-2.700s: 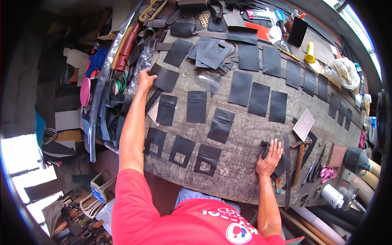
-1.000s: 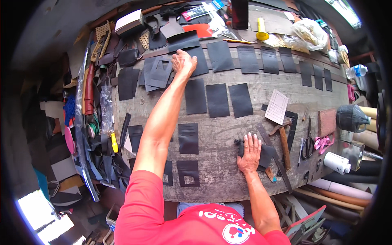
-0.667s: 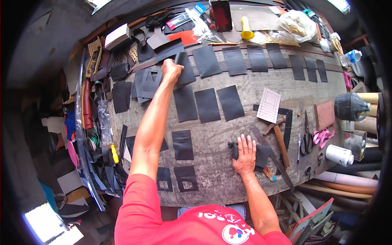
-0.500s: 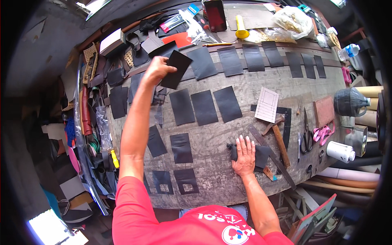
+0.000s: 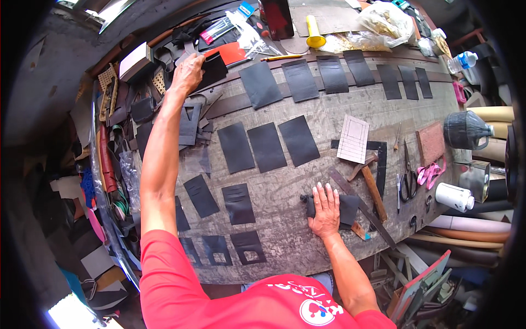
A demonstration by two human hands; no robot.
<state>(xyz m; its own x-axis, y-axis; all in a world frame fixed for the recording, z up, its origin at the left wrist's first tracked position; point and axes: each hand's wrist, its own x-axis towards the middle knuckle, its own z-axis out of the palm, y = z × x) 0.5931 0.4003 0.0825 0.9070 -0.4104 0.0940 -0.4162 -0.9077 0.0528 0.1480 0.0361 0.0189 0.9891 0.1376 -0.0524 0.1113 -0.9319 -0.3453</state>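
Observation:
My left hand (image 5: 189,72) reaches to the far left of the table, its fingers closed at the edge of a black leather piece (image 5: 212,71). Some of those fingers are hidden. My right hand (image 5: 325,211) lies flat, fingers stretched out, on a dark leather piece (image 5: 349,210) near the front. Beside it are a long dark metal strip (image 5: 361,208) and a hammer (image 5: 375,192). Rectangular black leather pieces (image 5: 267,147) lie in rows over the table, some with slits. Two near the front have a square window cut out, such as this leather piece (image 5: 247,248).
A pale marked template (image 5: 353,139) lies on a black square frame at right, with scissors (image 5: 409,186) and pink ribbon beyond. Leather scraps crowd the left edge. A yellow-and-white cone-shaped item (image 5: 314,33) and plastic bags (image 5: 386,24) stand at the back; bottles (image 5: 455,197) line the right.
My left hand has moved left and away with the black leather piece, lowering it among the pieces at the back left. My right hand stays in place. The view has shifted slightly.

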